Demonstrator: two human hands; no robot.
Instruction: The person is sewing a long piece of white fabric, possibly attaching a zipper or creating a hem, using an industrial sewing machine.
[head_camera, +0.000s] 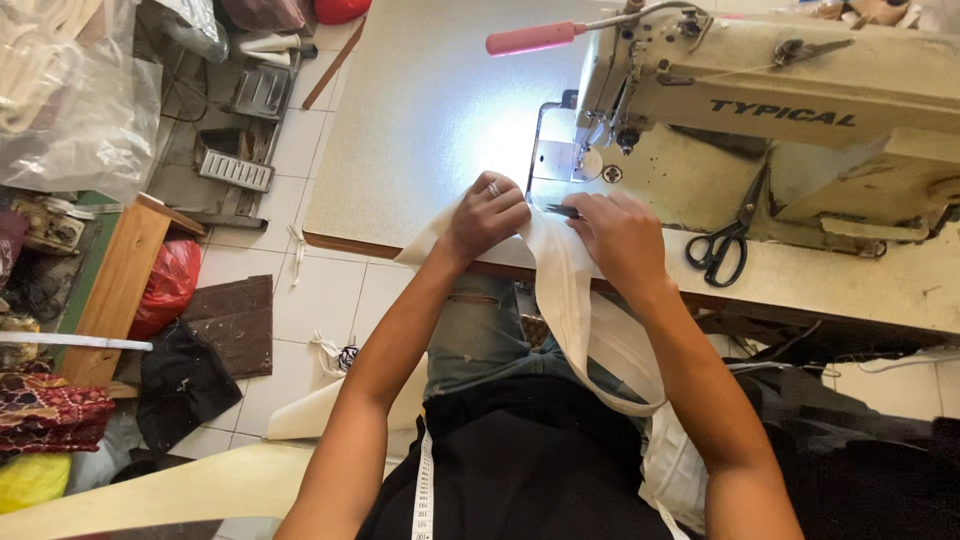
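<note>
White fabric strip is lying over the surface edge, just in front of the sewing machine, trailing down across the lap. Left hand is pressing it w/ fingers curled, grip closed on the cloth. Right hand is pinching a small dark tool at the fabric (kind unclear). Black scissors are lying near, to the right. A measuring tape is hanging by the waist.

White floor tiles lie beside a pale worktable — lamp-lit. A wooden shelf stands left — cluttered.
</note>
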